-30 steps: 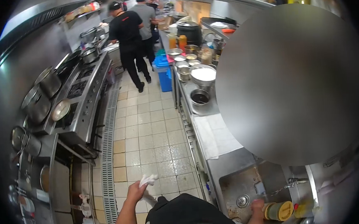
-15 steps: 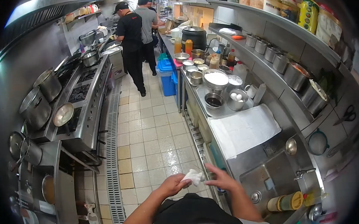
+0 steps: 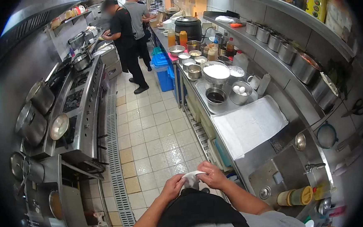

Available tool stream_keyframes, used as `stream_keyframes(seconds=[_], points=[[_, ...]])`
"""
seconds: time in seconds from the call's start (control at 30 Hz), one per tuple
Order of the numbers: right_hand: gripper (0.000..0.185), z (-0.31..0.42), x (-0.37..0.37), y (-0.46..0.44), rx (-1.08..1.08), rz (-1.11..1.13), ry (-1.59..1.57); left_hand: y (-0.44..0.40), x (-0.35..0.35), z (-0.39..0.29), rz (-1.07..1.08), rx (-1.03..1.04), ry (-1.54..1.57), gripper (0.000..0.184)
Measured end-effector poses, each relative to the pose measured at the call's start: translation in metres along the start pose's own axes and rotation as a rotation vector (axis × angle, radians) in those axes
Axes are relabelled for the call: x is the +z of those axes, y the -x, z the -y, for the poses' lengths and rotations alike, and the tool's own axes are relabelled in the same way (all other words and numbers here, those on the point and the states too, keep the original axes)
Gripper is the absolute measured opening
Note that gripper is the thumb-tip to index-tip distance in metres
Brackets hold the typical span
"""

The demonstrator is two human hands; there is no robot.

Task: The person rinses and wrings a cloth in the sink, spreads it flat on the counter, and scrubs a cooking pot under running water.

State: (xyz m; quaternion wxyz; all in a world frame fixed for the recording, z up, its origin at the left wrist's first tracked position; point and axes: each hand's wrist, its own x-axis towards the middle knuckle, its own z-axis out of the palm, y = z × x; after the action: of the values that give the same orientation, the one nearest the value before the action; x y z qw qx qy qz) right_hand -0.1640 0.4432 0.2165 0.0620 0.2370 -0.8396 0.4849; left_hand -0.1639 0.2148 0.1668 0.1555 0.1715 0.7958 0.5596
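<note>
Head view, then: what are the nearest person's two hands doing?

"Both are closed on one thing, a small, creased white piece of cloth or paper (image 3: 191,179); I can't tell which from here. The left hand (image 3: 174,187) pinches one side between thumb and fingers, and the right hand (image 3: 212,176) grips the other."

"Where exactly is it?"

"Between the two hands, just in front of the person's black apron (image 3: 192,215), above the pale, square-tiled floor (image 3: 154,140). The fingers hide part of it."

"And on the person's right?"

"That's the long stainless-steel bench (image 3: 243,164). A rectangular white cloth (image 3: 251,125) is spread flat on it; just beyond stand a round metal bowl of dark liquid (image 3: 217,107) and, beside it, a steel pot of white eggs (image 3: 239,100). On the cloth's near side is the sunken steel sink (image 3: 256,176), where a cylindrical container with a yellow lid (image 3: 296,196) lies on its side."

"What about across the aisle?"

"A long steel stove (image 3: 90,125), with a shallow round pan (image 3: 59,126) at its near end. Farther up stand two co-workers, one in a black top (image 3: 123,38), one in a grey shirt (image 3: 136,12). Near them, on the bench side, is a blue plastic bin (image 3: 163,79)."
</note>
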Motion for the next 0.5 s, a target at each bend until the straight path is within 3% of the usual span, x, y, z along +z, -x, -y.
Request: stream_keyframes(seconds=[0.07, 0.17, 0.27, 0.3, 0.4, 0.5], points=[[0.015, -0.009, -0.007, -0.009, 0.057, 0.005, -0.067, -0.012, -0.003, -0.014, -0.026, 0.040, 0.185, 0.029], [0.016, -0.013, -0.011, -0.020, 0.081, 0.053, -0.021, -0.032, 0.000, -0.039, -0.052, 0.187, 0.105, 0.038], [0.019, -0.005, -0.010, -0.025, 0.160, 0.006, -0.024, -0.052, 0.009, -0.031, -0.050, 0.159, 0.012, 0.042], [0.019, -0.006, -0.012, -0.026, 0.190, -0.011, -0.018, -0.057, 0.006, -0.033, -0.033, 0.172, -0.038, 0.032], [0.021, -0.018, -0.010, -0.027, 0.188, -0.057, 0.013, -0.077, 0.000, -0.022, 0.016, 0.241, -0.137, 0.029], [0.023, -0.016, -0.009, -0.033, 0.362, -0.079, -0.028, -0.101, -0.009, -0.018, 0.112, 0.230, -0.182, 0.026]])
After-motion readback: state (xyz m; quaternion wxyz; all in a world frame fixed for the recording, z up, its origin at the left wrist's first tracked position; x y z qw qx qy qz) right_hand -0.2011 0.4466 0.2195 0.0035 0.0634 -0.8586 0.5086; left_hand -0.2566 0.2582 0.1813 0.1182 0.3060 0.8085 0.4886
